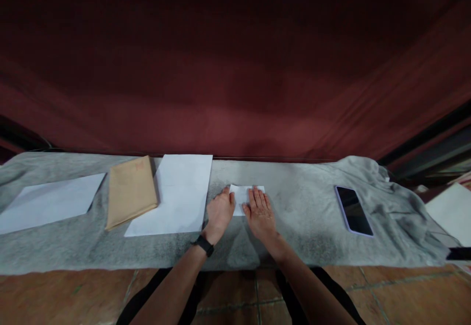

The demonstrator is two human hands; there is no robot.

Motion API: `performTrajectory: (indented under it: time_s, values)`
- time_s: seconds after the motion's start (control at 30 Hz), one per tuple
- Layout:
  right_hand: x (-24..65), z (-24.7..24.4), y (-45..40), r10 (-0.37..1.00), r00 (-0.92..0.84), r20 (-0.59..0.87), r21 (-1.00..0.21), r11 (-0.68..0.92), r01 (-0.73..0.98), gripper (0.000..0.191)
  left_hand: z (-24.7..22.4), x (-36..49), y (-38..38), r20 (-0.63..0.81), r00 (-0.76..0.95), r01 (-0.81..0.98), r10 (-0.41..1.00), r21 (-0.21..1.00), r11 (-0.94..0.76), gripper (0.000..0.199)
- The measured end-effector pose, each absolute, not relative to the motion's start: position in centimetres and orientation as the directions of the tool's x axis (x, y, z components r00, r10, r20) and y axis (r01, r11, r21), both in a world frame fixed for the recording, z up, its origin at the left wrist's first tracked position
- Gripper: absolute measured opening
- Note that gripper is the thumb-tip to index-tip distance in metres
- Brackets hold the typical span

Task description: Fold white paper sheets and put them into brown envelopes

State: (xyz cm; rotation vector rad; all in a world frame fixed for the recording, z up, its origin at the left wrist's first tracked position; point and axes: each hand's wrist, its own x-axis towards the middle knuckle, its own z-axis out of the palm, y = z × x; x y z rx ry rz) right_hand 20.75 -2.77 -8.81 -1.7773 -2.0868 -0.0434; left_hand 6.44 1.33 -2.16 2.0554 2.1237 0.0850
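One small white paper, flat, crisp-edged, on grey cloth between my hands. Left hand: fingers curled at its left edge, grip unclear. Right hand: fingers extended, close together, pressed across its right side.

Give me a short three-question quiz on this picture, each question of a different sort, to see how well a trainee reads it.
1. Fill in the blank: From the person's own side, the phone lies to the ____ of the small sheet under the right hand.
2. True or false: The left hand has a dark band at its wrist.
3. Multiple choice: What overlaps the large white sheet?
A) the phone
B) the brown packet
C) the right hand

Key: 1. right; 2. true; 3. B
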Motion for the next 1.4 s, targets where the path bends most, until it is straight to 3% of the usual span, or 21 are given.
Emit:
performTrajectory:
  time_s: [0.23,0.43,0.57,0.67,0.83,1.03,1.4]
  values:
    - [20.7,-9.0,-2.6,0.945,-0.115,0.305,-0.193,0.18,0.964,0.058,-3.1,6.5,0.9,-0.04,0.059,0.998,0.997,0.041,-0.058,0.038]
    - [20.7,-9.2,-2.6,0.945,-0.124,0.304,-0.204,0.191,0.96,0.059,-2.4,6.7,0.6,0.09,0.097,0.995,0.991,-0.015,-0.096,0.034]
    - [20.8,-9.6,-2.6,0.942,-0.146,0.301,-0.177,0.205,0.963,0.057,-3.9,8.2,-0.4,0.245,0.291,0.937,0.925,0.122,-0.327,0.038]
    - [21.0,-9.6,-2.7,0.946,-0.177,0.273,-0.15,0.224,0.963,0.061,-5.9,9.3,-1.2,0.24,0.38,0.866,0.893,0.246,-0.435,0.057]
    - [20.9,-9.2,-2.7,0.953,-0.166,0.252,-0.153,0.209,0.966,0.061,-8.0,9.1,-1.3,0.195,0.35,0.868,0.916,0.299,-0.395,0.068]
    - [21.3,-9.4,-2.5,0.945,-0.136,0.299,-0.194,0.199,0.961,0.055,-8.1,8.3,-1.1,0.181,0.337,0.899,0.924,0.228,-0.373,0.072]
    - [24.6,-9.8,-2.8,0.921,-0.102,0.376,-0.122,0.158,0.98,0.056,-8.4,6.9,-1.0,0.193,0.281,0.941,0.94,0.137,-0.309,0.07]
